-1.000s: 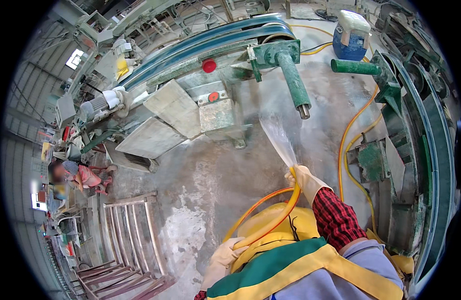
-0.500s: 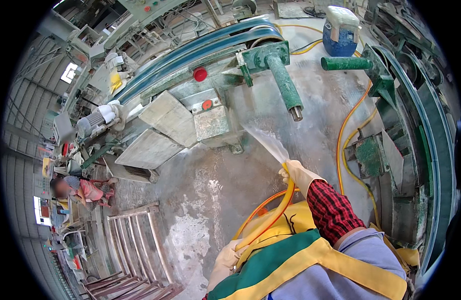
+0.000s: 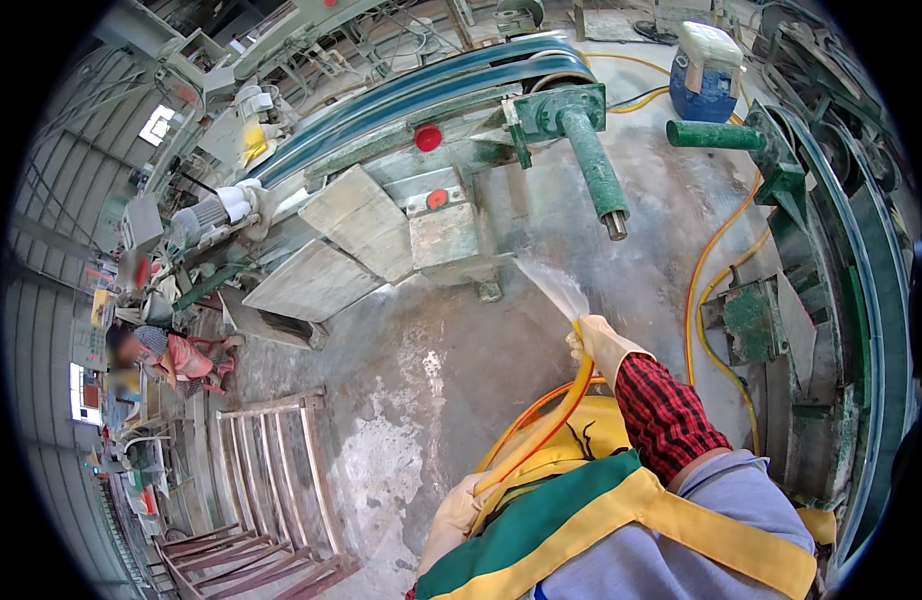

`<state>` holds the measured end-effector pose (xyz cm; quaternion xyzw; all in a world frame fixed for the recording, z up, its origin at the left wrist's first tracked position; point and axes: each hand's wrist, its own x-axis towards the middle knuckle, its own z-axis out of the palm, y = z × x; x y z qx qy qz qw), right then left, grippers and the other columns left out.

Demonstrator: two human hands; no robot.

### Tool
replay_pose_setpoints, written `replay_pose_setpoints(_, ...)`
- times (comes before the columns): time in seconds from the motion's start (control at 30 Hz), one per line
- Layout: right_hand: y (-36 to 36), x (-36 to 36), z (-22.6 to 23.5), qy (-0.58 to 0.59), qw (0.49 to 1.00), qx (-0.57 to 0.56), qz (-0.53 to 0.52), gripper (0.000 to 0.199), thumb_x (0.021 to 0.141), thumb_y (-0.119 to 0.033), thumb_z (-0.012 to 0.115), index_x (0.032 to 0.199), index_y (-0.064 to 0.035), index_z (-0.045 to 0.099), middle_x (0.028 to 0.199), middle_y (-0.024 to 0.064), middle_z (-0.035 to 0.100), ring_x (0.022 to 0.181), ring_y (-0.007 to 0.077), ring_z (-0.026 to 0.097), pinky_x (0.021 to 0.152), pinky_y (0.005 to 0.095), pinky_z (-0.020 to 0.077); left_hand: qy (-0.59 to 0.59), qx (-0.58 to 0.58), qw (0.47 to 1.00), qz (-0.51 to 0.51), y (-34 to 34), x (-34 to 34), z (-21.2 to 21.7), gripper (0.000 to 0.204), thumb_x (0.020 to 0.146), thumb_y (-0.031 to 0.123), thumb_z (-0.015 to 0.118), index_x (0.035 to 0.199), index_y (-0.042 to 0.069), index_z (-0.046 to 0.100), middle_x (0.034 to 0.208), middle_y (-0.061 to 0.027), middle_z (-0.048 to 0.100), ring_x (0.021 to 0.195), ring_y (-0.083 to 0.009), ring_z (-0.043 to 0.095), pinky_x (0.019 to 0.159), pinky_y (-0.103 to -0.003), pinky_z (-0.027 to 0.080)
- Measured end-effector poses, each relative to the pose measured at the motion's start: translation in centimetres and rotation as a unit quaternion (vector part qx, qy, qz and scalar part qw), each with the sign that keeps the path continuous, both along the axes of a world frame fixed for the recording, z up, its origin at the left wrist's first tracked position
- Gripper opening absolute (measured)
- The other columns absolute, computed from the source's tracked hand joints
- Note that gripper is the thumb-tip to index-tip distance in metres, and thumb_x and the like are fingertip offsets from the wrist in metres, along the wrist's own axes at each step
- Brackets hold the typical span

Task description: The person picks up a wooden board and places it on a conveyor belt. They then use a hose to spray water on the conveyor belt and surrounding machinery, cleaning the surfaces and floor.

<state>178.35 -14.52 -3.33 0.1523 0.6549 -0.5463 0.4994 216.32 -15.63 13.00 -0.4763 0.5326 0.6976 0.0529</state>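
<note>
A yellow hose (image 3: 558, 411) with a red stripe runs between my two gloved hands. My right hand (image 3: 603, 345), in a cream glove below a red-and-black checked sleeve, is closed around its front end. From there a white spray of water (image 3: 553, 284) fans forward and left, toward the foot of a dirty grey metal box (image 3: 444, 236). Lower down, close to my body, my left hand (image 3: 459, 512) is wrapped round the hose; the apron partly covers it. A yellow apron (image 3: 606, 424) with a green panel hangs in front of me.
Green machine frames with a projecting shaft (image 3: 594, 165) and blue belts (image 3: 431, 75) stand ahead. A blue drum (image 3: 703, 92) stands far right, and hoses (image 3: 699, 278) trail over the wet floor. Wooden racks (image 3: 271, 470) lie left; a person (image 3: 186, 360) squats beyond them.
The whole scene has shifted slightly to the right and down in the view. Both hands keep their hold on the hose, and the water still sprays toward the metal box.
</note>
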Motion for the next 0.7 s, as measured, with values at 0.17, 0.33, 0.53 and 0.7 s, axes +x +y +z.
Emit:
replay_pose_setpoints(0.17, -1.4, 0.0, 2.1, 0.016, 1.000, -0.011, -0.006, 0.038, 0.099, -0.035, 0.040, 0.094, -0.0029, 0.060, 0.068, 0.0096, 0.058, 0.052, 0.0200, 0.054, 0.052, 0.0398, 0.0529, 0.016, 0.061, 0.997, 0.046, 0.0, 1.8, -2.7, 0.039, 0.091, 0.030, 0.068, 0.119, 0.003, 0.062, 0.108, -0.0057, 0.066, 0.098, -0.0136, 0.059, 0.089, -0.029, 0.047)
replay_pose_setpoints(0.33, 0.7, -1.1, 0.1, -0.007, 0.999, -0.009, -0.039, 0.036, 0.099, -0.035, 0.039, 0.090, -0.0061, 0.058, 0.067, 0.0089, 0.057, 0.047, 0.0194, 0.049, 0.046, 0.0380, 0.0468, 0.005, -0.090, 0.994, -0.054, -0.2, 2.2, -4.7, 0.037, 0.091, 0.029, 0.068, 0.117, 0.004, 0.064, 0.108, -0.0078, 0.067, 0.100, -0.0156, 0.060, 0.090, -0.030, 0.047)
replay_pose_setpoints(0.53, 3.5, 0.9, 1.2, -0.032, 0.996, 0.078, -0.011, 0.032, 0.100, -0.029, 0.034, 0.093, -0.0036, 0.052, 0.064, 0.0084, 0.055, 0.040, 0.0126, 0.042, 0.037, 0.0257, 0.0380, 0.033, 0.026, 0.999, 0.031, -0.2, 0.8, -1.6, 0.030, 0.093, 0.019, 0.063, 0.115, -0.001, 0.064, 0.107, -0.0055, 0.067, 0.100, -0.0131, 0.061, 0.084, -0.026, 0.048)
replay_pose_setpoints(0.7, 5.6, 4.4, -1.7, -0.127, 0.972, 0.198, -0.008, 0.026, 0.099, -0.024, 0.034, 0.103, -0.0049, 0.050, 0.062, 0.0096, 0.055, 0.036, 0.0132, 0.040, 0.031, 0.0275, 0.0351, 0.053, 0.057, 0.997, 0.005, 1.1, 4.6, -4.7, 0.023, 0.093, 0.006, 0.059, 0.113, -0.004, 0.063, 0.106, -0.0090, 0.064, 0.104, -0.0153, 0.059, 0.085, -0.027, 0.053)
